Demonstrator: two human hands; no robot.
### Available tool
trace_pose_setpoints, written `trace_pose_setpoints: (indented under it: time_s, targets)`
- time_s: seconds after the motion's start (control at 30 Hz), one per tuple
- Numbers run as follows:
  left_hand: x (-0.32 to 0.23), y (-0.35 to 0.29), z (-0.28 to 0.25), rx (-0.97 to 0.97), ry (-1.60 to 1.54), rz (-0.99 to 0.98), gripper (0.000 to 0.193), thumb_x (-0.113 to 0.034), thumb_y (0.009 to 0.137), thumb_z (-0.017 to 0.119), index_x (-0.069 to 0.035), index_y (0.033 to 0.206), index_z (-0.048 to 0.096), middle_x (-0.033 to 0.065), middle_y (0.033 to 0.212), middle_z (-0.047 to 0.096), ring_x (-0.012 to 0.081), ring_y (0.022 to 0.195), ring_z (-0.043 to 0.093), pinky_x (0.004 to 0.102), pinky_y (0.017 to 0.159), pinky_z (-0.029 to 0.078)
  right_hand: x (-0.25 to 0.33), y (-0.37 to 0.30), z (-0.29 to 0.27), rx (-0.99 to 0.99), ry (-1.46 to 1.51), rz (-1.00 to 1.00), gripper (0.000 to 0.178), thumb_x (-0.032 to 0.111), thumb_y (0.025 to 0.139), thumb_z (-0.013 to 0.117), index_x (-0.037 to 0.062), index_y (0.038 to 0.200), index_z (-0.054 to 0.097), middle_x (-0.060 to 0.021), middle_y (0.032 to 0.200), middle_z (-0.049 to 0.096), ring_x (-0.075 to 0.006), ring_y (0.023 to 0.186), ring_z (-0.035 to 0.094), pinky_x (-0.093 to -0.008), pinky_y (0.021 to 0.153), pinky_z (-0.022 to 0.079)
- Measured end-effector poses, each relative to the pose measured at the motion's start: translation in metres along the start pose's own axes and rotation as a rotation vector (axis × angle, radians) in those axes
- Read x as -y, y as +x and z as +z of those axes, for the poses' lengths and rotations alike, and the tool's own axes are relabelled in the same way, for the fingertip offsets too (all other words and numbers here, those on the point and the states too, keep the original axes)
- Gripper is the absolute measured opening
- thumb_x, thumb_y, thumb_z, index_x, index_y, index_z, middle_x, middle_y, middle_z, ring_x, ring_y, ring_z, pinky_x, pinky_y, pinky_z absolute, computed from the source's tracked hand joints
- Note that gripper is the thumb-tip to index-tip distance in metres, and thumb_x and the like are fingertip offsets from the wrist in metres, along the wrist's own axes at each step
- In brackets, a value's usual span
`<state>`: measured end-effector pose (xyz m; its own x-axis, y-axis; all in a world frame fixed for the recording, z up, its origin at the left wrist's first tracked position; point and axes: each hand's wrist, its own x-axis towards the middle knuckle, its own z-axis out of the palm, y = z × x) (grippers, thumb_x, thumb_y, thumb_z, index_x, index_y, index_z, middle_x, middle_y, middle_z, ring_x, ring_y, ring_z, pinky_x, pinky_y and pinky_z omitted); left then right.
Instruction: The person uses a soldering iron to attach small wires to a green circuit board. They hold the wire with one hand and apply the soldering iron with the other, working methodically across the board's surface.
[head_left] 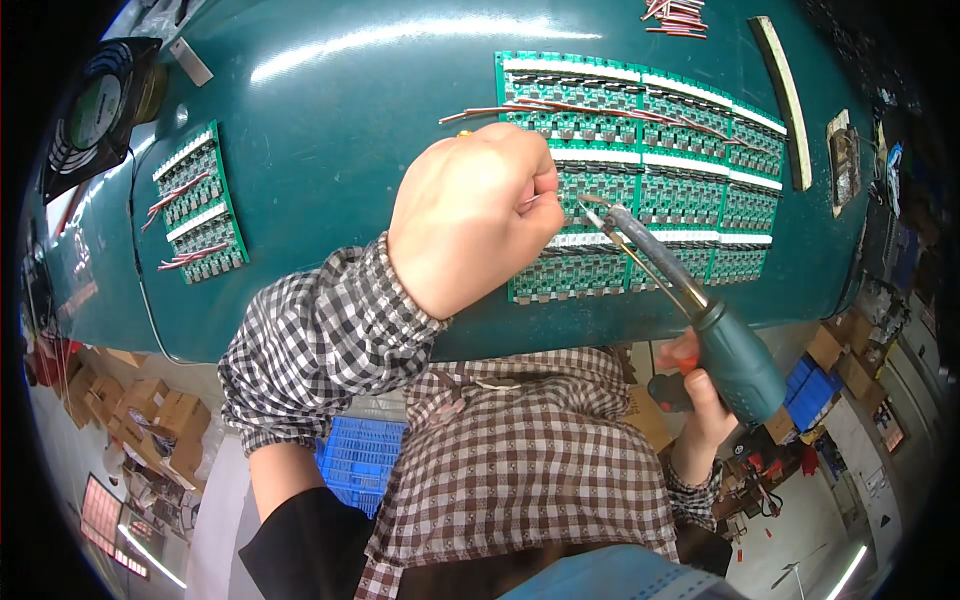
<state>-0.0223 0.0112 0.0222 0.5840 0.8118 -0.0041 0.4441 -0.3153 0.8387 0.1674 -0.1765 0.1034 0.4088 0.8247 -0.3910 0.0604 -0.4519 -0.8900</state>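
My left hand (470, 215) is closed in a pinch over the left part of several green circuit boards (680, 205) laid in rows. A short, thin wire end (531, 199) shows between its thumb and finger; the rest is hidden by the hand. My right hand (706, 412) grips a soldering gun (738, 362) with a green handle, partly hiding the fingers. The metal tip points left over the boards, close to my left fingertips, with a thin feed tube running beneath the barrel. Red and white wires (590, 110) lie across the upper board row.
A smaller board piece with wires (200, 205) lies on the left of the green table (340, 150). Beyond it stands a black fan (100, 105). More cut wires (676, 16) lie at the far edge. A pale strip (785, 100) and a worn block (843, 165) are at right.
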Motion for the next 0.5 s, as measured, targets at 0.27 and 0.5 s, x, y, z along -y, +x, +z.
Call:
trace_pose_setpoints:
  time_s: [0.27,0.5]
  targets:
    - [0.0,0.0,0.001,-0.016,-0.008,-0.001,0.009,-0.001,0.07,0.065,-0.004,0.073,0.058,0.0056,0.066,0.053,0.0169,0.056,0.053,0.0292,0.049,0.043,-0.001,0.002,0.003,-0.01,0.002,-0.002,0.037,0.025,0.081,0.07,-0.0072,0.095,0.061,-0.0164,0.088,0.061,-0.025,0.075,0.064,-0.0371,0.07,0.054]
    - [-0.001,0.0,0.0,-0.006,-0.006,-0.014,0.009,-0.001,0.07,0.065,-0.004,0.073,0.058,0.005,0.065,0.052,0.0168,0.053,0.051,0.0289,0.047,0.041,-0.013,-0.001,-0.008,0.077,0.039,0.024,0.061,0.016,0.078,0.076,-0.005,0.124,0.043,-0.0129,0.09,0.063,-0.0235,0.087,0.064,-0.0383,0.079,0.054]
